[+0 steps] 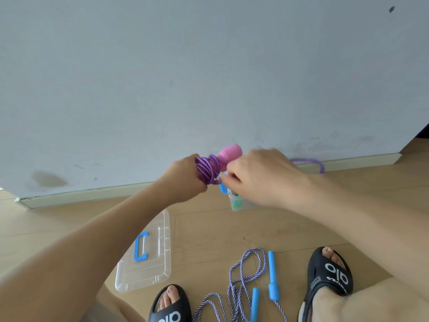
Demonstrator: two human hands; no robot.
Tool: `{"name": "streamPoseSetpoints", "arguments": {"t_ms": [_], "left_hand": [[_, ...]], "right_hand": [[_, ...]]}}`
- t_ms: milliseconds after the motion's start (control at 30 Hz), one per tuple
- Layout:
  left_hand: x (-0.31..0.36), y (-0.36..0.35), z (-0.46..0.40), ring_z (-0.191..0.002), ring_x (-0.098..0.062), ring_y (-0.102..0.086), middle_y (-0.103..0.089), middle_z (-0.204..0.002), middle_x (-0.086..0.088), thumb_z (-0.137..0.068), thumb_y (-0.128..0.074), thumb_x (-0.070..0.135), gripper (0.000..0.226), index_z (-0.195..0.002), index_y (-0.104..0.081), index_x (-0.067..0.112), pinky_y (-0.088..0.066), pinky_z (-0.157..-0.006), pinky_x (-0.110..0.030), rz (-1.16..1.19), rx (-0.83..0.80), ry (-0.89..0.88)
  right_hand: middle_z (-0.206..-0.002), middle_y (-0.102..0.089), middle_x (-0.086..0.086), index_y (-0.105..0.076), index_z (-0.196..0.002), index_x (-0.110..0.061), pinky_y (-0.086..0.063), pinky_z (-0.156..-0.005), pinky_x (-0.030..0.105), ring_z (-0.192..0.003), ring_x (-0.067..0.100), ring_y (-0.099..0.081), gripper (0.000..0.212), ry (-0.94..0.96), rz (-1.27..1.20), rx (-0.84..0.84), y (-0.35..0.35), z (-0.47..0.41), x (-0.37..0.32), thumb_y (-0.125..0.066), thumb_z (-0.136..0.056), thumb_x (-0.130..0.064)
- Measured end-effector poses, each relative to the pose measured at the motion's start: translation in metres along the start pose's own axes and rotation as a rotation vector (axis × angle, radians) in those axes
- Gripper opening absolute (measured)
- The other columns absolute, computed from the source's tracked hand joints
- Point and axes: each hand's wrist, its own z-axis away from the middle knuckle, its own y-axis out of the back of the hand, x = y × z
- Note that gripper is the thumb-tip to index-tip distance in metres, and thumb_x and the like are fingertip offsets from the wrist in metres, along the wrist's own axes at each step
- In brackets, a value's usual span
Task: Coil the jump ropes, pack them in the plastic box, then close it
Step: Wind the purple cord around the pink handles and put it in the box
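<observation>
My left hand grips a bundle of purple jump rope coils with a pink handle sticking up behind them. My right hand pinches the rope beside the coils; a loose purple loop trails behind it along the wall. Under my right hand stands the clear plastic box, mostly hidden, with something green inside and a blue latch. Its clear lid with a blue handle lies on the floor at lower left. A second jump rope, purple-and-white braided with blue handles, lies uncoiled between my feet.
A grey wall with a pale skirting board rises straight ahead. The floor is light wood. My feet in black sandals stand at the bottom of the view, either side of the braided rope.
</observation>
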Motion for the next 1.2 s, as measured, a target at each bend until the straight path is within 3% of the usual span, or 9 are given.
{"name": "streamPoseSetpoints", "arguments": {"t_ms": [267,433,500,600,700,800,900,1100,1200], "left_hand": [[0.017,-0.008,0.024,-0.062,-0.016,-0.049,-0.049,-0.066,0.009,-0.081,-0.064,0.025,0.022,-0.082,-0.043,0.024,-0.037,-0.054,-0.028,-0.336,-0.09,-0.416],[0.031,-0.001,0.044,-0.055,-0.014,-0.046,-0.052,-0.065,0.007,-0.079,-0.074,0.032,0.03,-0.087,-0.047,0.022,-0.031,-0.05,-0.025,-0.255,-0.117,-0.58],[0.036,0.006,0.049,-0.063,-0.018,-0.053,-0.063,-0.072,0.002,-0.07,-0.084,0.039,0.04,-0.09,-0.056,0.018,-0.04,-0.054,-0.022,-0.085,-0.178,-0.518],[0.041,0.016,0.055,-0.063,-0.011,-0.054,-0.065,-0.074,-0.005,-0.06,-0.085,0.053,0.051,-0.091,-0.063,0.019,-0.047,-0.063,-0.035,0.304,-0.264,-0.443],[0.04,0.019,0.052,-0.051,-0.001,-0.043,-0.055,-0.053,0.014,-0.076,-0.076,0.053,0.02,-0.07,-0.066,0.037,-0.037,-0.051,-0.017,0.553,-0.225,-0.417],[0.036,0.022,0.044,-0.039,-0.004,-0.035,-0.047,-0.044,0.012,-0.074,-0.066,0.06,0.031,-0.054,-0.061,0.037,-0.03,-0.043,-0.013,0.638,-0.18,-0.299],[0.031,0.024,0.038,-0.038,-0.009,-0.029,-0.043,-0.041,0.008,-0.074,-0.056,0.062,0.039,-0.048,-0.06,0.033,-0.026,-0.043,-0.02,0.661,-0.182,-0.245],[0.026,0.015,0.026,-0.04,-0.014,-0.031,-0.047,-0.046,0.008,-0.07,-0.061,0.067,0.039,-0.049,-0.059,0.034,-0.027,-0.043,-0.022,0.646,-0.078,-0.066],[0.025,0.008,0.022,-0.041,-0.014,-0.035,-0.051,-0.051,0.008,-0.077,-0.064,0.064,0.039,-0.053,-0.061,0.034,-0.031,-0.044,-0.023,0.582,-0.032,-0.006]], "right_hand": [[-0.053,-0.038,-0.003,-0.042,-0.062,-0.015,-0.016,-0.05,0.031,-0.047,0.018,-0.034,0.056,0.182,0.136,0.228,0.024,-0.027,0.009,-0.031,-0.102,-0.052],[-0.047,-0.037,0.0,-0.042,-0.056,-0.006,-0.029,-0.051,0.032,-0.045,0.016,-0.032,0.064,0.051,-0.39,0.044,-0.003,-0.038,0.022,-0.044,-0.098,-0.055],[-0.046,-0.043,-0.002,-0.053,-0.059,-0.004,-0.034,-0.05,0.027,-0.044,0.013,-0.038,0.065,-0.059,-0.617,-0.032,-0.007,-0.038,0.023,-0.046,-0.097,-0.056],[-0.05,-0.05,-0.008,-0.061,-0.067,-0.012,-0.034,-0.05,0.021,-0.043,0.007,-0.041,0.053,-0.243,-0.925,-0.111,-0.026,-0.043,0.031,-0.046,-0.099,-0.052],[-0.088,-0.06,0.014,-0.063,-0.115,-0.007,-0.038,-0.056,0.027,-0.05,0.005,-0.051,0.036,-0.329,-1.107,-0.228,-0.039,-0.038,0.037,-0.04,-0.105,-0.033],[-0.056,-0.031,0.007,-0.046,-0.077,-0.012,-0.029,-0.051,0.03,-0.045,0.012,-0.026,0.025,-0.334,-1.334,-0.281,-0.025,-0.025,0.045,-0.027,-0.088,0.0],[-0.051,-0.03,-0.003,-0.038,-0.066,-0.018,-0.033,-0.053,0.026,-0.043,0.009,-0.024,0.031,-0.368,-1.521,-0.322,-0.008,-0.017,0.044,-0.023,-0.086,0.001],[-0.063,-0.048,0.0,-0.053,-0.088,-0.011,-0.038,-0.054,0.024,-0.045,0.008,-0.034,0.024,-0.587,-1.876,-0.239,-0.003,-0.008,0.026,-0.033,-0.101,-0.006],[-0.071,-0.052,0.006,-0.059,-0.096,-0.004,-0.043,-0.054,0.027,-0.049,0.012,-0.042,0.026,-0.604,-1.816,-0.156,-0.002,-0.004,0.015,-0.034,-0.096,-0.001]]}}
